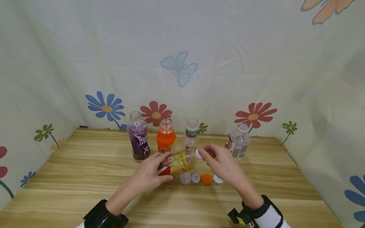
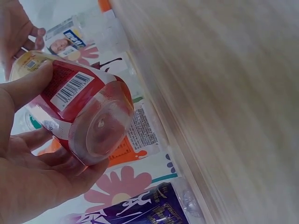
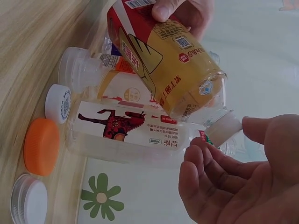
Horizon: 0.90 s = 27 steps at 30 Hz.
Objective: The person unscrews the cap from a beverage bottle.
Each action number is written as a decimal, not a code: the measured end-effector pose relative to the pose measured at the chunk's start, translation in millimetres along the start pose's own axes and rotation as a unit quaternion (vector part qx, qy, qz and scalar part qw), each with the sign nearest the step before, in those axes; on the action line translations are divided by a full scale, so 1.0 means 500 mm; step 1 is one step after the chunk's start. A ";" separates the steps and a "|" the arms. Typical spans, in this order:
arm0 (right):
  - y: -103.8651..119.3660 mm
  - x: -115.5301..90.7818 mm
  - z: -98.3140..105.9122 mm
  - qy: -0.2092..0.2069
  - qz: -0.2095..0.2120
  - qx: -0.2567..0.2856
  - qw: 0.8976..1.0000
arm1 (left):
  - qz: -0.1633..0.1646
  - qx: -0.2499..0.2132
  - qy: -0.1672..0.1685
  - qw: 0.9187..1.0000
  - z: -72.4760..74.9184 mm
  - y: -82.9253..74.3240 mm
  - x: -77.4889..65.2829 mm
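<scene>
My left hand (image 1: 148, 174) grips a yellow and red labelled plastic bottle (image 1: 180, 163) round its lower body, tilted with its neck to the right. A white cap (image 1: 198, 155) is at the bottle's mouth, and my right hand (image 1: 223, 163) pinches it between thumb and fingers. In the right wrist view the thumb lies against one side of the cap (image 3: 225, 129), with curled fingers below. The bottle's base (image 2: 105, 123) faces the left wrist camera. Below the bottle lie a translucent cap (image 1: 185, 178), a small white cap (image 1: 195, 178), an orange cap (image 1: 206, 179) and another white cap (image 1: 218, 180).
Uncapped bottles stand behind my hands: a purple one (image 1: 138, 141), an orange one (image 1: 166, 139), a clear one with a green band (image 1: 191, 134) and a clear labelled one (image 1: 239, 141) at right. A flowered curtain (image 1: 182, 104) hangs behind the wooden table (image 1: 85, 177).
</scene>
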State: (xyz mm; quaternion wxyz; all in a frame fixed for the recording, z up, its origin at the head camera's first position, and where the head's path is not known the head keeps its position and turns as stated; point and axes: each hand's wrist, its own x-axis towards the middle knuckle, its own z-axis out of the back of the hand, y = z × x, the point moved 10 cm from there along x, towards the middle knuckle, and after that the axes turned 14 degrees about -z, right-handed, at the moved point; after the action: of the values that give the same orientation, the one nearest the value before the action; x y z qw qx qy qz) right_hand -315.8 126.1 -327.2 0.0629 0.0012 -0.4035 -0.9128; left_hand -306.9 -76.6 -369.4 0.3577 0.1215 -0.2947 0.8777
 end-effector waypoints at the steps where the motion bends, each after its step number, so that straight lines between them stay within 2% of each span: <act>1: -0.001 0.000 0.000 0.000 -0.003 0.000 1.000 | -0.001 0.002 0.000 1.000 0.000 -0.001 0.000; 12: 0.008 -0.003 0.004 -0.020 0.009 -0.025 0.999 | -0.009 0.011 0.002 1.000 0.001 -0.003 0.004; 27: 0.011 -0.001 -0.004 -0.007 0.010 0.003 1.000 | -0.021 0.025 -0.008 0.999 0.003 -0.008 0.005</act>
State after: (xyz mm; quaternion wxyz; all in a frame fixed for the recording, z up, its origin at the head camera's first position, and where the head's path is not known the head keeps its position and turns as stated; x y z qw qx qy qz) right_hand -314.5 120.9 -324.5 0.0697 -0.0091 -0.4069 -0.9108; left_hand -305.8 -74.1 -365.5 0.3705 0.1435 -0.2734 0.8760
